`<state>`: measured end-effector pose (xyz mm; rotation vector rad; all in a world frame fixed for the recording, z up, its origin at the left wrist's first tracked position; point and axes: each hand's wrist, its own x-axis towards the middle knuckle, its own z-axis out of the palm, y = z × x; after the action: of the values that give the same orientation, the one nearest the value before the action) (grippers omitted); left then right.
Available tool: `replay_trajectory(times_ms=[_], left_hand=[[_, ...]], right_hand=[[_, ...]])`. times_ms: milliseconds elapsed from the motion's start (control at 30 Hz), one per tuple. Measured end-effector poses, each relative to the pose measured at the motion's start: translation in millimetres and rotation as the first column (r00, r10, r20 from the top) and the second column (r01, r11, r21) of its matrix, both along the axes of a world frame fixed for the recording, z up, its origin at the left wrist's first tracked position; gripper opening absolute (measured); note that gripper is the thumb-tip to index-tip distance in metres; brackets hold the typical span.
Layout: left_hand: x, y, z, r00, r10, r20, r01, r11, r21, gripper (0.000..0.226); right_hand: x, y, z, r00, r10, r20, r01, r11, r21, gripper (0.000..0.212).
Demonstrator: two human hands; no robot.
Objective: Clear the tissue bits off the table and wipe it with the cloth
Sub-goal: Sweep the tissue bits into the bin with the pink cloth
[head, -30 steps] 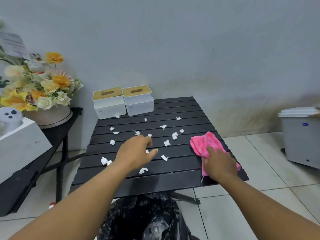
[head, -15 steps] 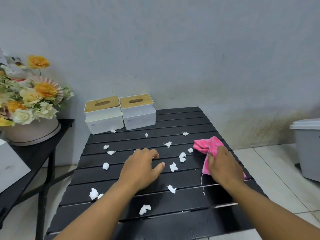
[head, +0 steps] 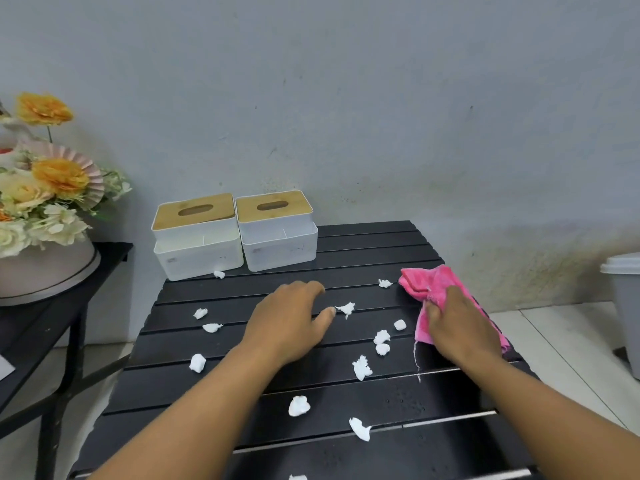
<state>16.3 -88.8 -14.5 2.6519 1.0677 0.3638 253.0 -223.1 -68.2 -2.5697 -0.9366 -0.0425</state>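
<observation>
The right grip (head: pixel 460 327) covers part of the cloth (head: pixel 436 282), and the right edge cuts off the bin (head: pixel 623 296).

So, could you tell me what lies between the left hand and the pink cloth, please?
In the head view, several tissue bits lie on the table slats between the left hand and the pink cloth; one sits right beside that hand.

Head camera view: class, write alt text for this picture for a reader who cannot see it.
A person's right hand holds a pink cloth on the right side of a black slatted table strewn with white tissue bits, while the left hand reaches palm down over the middle. Two white tissue boxes with wooden lids stand at the far left corner.
</observation>
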Motion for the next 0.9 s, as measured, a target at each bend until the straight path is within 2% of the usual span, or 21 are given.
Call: replay_trajectory(times_ms=[433, 567, 667, 767, 900], left_hand=[[0.0, 60.6, -17.8, 0.988, 0.078, -0.133, -0.090, 0.993, -0.082, 0.049], [10.8, 79.4, -20.5, 0.973, 0.100, -0.208, -0.126, 0.985, -0.115, 0.057], [22.3, 86.1, -23.0, 0.969, 0.084, -0.234, -0.117, 0.984, -0.131, 0.047], [30.6, 86.7, -21.5, 0.962, 0.091, -0.257, -0.120, 0.988, -0.100, 0.045], [32.3, 87.6, -14.7, 0.944, 0.088, -0.317, -0.108, 0.993, -0.047, 0.045]], right_hand=[[63.4, 106.5, 12.2, 0.987, 0.123, -0.101, -0.136, 0.981, -0.139, 0.041], [51.0, 129.1, 8.8, 0.950, 0.303, -0.073, -0.311, 0.941, -0.133, 0.037], [50.1, 133.4, 10.2, 0.907, 0.408, -0.106, -0.420, 0.895, -0.153, 0.042], [64.5, 132.9, 19.4, 0.916, 0.378, -0.137, -0.398, 0.902, -0.166, 0.038], [78.6, 152.1, 18.2, 0.978, 0.184, -0.102, -0.196, 0.972, -0.126, 0.033]])
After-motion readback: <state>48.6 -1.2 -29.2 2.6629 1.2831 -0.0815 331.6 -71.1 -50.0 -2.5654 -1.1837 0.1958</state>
